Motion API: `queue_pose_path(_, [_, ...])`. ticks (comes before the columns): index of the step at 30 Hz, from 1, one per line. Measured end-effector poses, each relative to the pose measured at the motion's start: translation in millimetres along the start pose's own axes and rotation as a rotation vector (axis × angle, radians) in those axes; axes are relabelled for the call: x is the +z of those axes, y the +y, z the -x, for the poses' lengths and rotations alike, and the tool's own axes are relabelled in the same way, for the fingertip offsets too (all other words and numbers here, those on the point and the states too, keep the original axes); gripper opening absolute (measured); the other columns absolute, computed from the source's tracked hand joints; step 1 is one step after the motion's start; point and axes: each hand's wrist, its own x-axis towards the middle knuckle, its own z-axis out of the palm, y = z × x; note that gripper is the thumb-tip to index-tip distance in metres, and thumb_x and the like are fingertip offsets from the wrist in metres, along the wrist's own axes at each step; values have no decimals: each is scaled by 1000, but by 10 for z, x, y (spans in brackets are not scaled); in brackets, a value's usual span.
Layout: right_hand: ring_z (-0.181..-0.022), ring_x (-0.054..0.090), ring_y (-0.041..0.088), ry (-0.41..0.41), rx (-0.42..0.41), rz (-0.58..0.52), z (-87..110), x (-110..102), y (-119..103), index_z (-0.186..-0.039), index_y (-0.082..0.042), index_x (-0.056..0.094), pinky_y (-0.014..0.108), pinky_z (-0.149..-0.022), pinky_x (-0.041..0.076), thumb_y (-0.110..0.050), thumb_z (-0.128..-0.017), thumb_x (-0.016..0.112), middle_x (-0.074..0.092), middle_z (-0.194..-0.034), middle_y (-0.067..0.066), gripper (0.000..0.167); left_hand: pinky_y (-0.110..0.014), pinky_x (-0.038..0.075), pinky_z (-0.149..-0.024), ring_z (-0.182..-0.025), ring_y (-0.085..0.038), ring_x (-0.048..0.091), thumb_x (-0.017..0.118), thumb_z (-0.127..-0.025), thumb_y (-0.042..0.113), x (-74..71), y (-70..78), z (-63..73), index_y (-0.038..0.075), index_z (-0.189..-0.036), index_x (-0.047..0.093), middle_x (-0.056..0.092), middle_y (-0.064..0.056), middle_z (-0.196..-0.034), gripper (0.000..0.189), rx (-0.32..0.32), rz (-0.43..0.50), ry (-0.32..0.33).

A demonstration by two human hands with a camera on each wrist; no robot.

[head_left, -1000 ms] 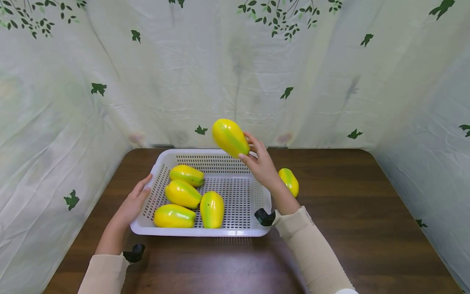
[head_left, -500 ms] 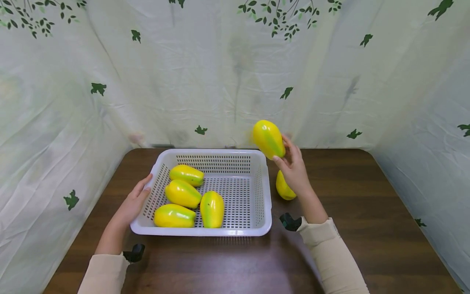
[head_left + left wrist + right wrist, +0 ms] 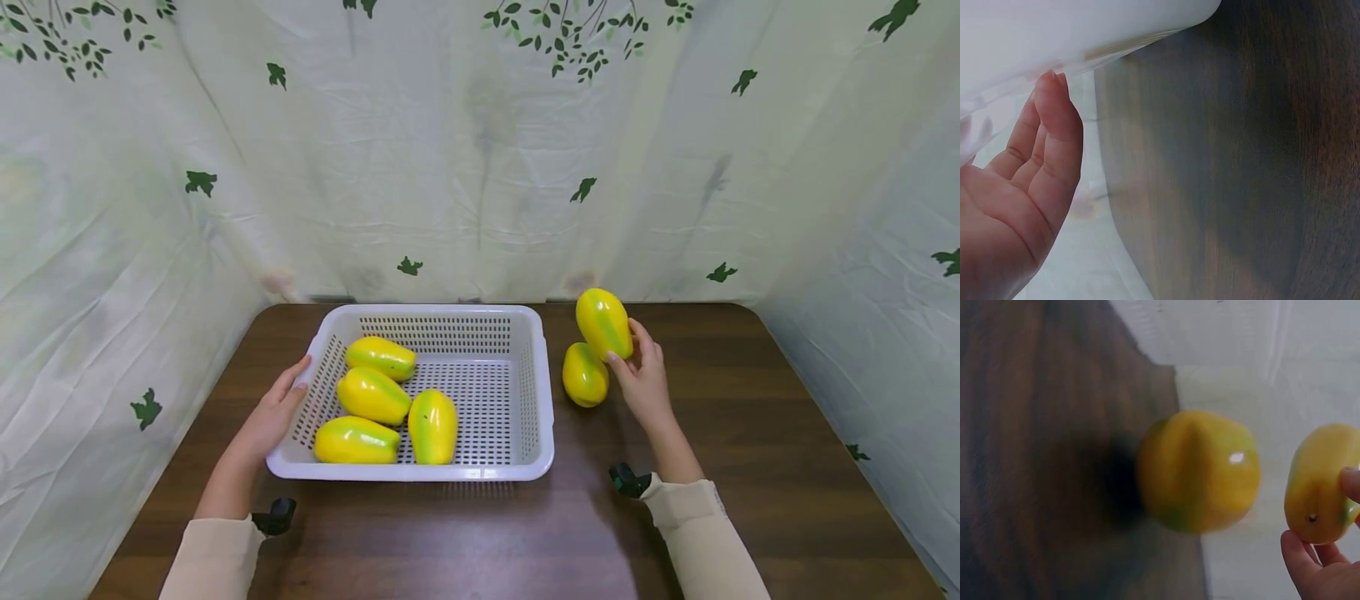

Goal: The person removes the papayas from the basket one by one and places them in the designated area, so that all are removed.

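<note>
My right hand (image 3: 645, 379) holds a glossy yellow papaya (image 3: 603, 323) with a green streak, thumb and fingers around its lower end. In the right wrist view this papaya (image 3: 1319, 481) shows at the right edge, pinched by the fingers. A second papaya (image 3: 585, 375) rests on the table right of the basket, overlapped by the held one in the head view. My left hand (image 3: 276, 408) grips the left rim of a white perforated plastic basket (image 3: 412, 473); in the left wrist view the fingertips (image 3: 1054, 94) bend up against it. Several papayas (image 3: 373, 395) lie in the basket's left half.
Everything stands on a dark brown wooden table (image 3: 750, 467). Behind and at both sides hangs a pale curtain (image 3: 480, 167) with green leaf prints. A black wrist camera (image 3: 628, 481) sits at the right cuff and another wrist camera (image 3: 274, 517) at the left.
My right hand has carried the papaya from above the basket to the right and down, close by the papaya on the table. The left hand stays on the basket rim.
</note>
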Motion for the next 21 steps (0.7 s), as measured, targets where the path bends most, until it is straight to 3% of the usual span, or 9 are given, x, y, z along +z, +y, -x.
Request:
queue_pose_path(7, [-110, 40, 34, 26, 45, 49, 124, -109, 228, -140, -8, 26, 48, -92, 38, -13, -88, 57, 33, -117, 23, 61, -48, 50, -71, -111, -47, 39, 25, -97, 41, -4, -9, -12, 33, -145, 1, 8, -24, -145, 53, -6, 0, 0])
queue_pose_path(14, [-106, 41, 36, 15, 106, 106, 248, -160, 380, -139, -3, 26, 48, -90, 40, -8, -89, 56, 31, -116, 26, 58, -48, 50, -71, -112, -47, 39, 25, -97, 42, -6, -5, -3, 34, -144, 1, 7, -23, -145, 54, 7, 4, -7])
queue_pose_path(21, [-100, 41, 34, -20, 176, 196, 340, -172, 482, -138, 1, 25, 43, -82, 42, -13, -90, 55, 32, -117, 27, 58, -48, 50, -71, -109, -47, 41, 25, -97, 42, -6, -27, -7, 33, -145, 1, 7, -23, -145, 54, 27, 15, -13])
